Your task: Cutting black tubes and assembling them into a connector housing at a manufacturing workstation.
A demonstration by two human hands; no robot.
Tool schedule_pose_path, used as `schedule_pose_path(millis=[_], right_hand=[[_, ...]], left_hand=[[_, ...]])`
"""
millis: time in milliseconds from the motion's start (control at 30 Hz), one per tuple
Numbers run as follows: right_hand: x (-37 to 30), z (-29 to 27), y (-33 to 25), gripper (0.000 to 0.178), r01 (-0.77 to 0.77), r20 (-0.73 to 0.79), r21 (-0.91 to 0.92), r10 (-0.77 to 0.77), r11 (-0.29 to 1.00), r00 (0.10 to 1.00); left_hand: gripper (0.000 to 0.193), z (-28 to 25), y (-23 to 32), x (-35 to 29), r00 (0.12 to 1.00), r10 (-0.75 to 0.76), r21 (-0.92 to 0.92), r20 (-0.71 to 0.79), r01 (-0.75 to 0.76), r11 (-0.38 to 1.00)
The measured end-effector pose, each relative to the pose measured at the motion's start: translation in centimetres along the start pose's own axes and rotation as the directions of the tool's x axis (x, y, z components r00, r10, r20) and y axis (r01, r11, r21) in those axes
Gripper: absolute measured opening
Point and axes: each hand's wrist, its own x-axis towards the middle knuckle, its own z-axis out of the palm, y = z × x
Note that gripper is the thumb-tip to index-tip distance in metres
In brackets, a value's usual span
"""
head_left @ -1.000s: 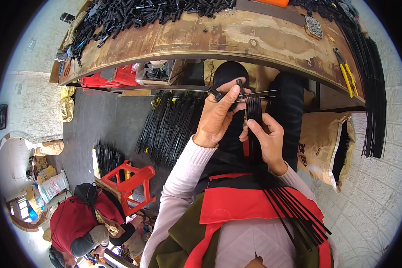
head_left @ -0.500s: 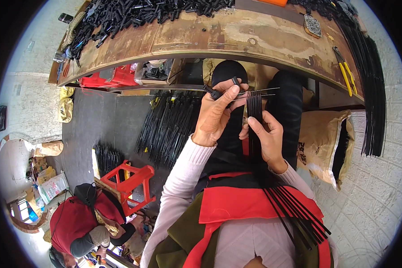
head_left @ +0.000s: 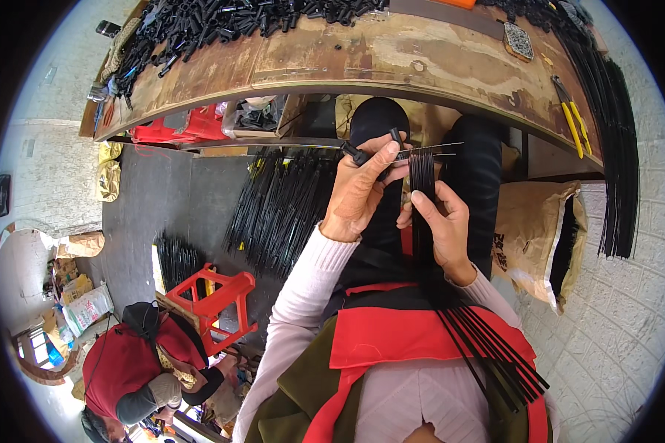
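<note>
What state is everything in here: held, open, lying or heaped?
Left hand, closed on black tubular pieces
Right hand, closed on a rod bundle
Rod bundle, held, near ends fanned out
Yellow-handled pliers, lying on the bench
Black tubes, heaped loosely
Small container, uncovered, holding grey bits
Paper sack, open

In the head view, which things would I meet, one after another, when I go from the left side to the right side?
Shiny gold wrapping → red stool → left hand → right hand → brown sack → hanging black strands.
</note>
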Motion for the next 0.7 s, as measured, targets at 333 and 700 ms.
schedule_pose_path(millis=[333, 700], right_hand=[[0.15, 0.02, 0.06, 0.016, 0.006, 0.002, -0.016, -0.006, 1.0, 1.0], [-0.34, 0.24, 0.21, 0.015, 0.038, 0.021, -0.031, -0.037, 0.999, 0.999]], left_hand=[[0.033, -0.03, -0.29, -0.08, 0.999, 0.033, 0.041, -0.006, -0.032, 0.999], [0.033, 0.11, 0.15, -0.89, 0.998, 0.068, 0.128, -0.001, -0.067, 0.99]])
